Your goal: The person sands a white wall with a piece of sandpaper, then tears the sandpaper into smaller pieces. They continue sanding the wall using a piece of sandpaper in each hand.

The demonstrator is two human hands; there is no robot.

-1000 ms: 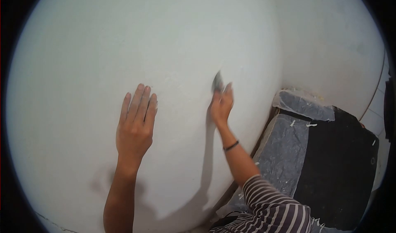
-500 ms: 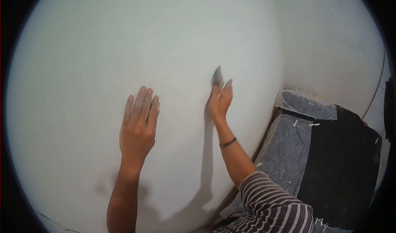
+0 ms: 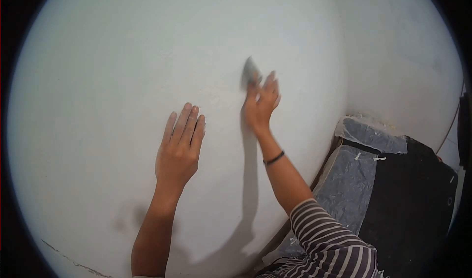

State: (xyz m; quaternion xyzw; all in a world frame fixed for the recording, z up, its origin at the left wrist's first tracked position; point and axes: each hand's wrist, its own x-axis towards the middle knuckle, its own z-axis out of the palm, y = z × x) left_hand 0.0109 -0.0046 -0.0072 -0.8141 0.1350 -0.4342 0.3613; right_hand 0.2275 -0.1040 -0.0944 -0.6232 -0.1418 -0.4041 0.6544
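Observation:
My left hand lies flat against the white wall, its fingers stretched upward and nothing in its grasp. Up and to the right, my right hand grips a putty knife whose grey blade points upward at the wall surface. The handle is mostly hidden by the hand, and motion blurs the blade and fingertips a little. Faint smears and ridges show on the wall between the two hands.
At the lower right stands a black object partly covered with clear plastic sheeting. A second wall meets the first at a corner on the right. A crack runs along the lower left of the wall.
My right hand has moved the putty knife upward and slightly left along the wall. My left hand appears a little further right, while the whole view has shifted slightly.

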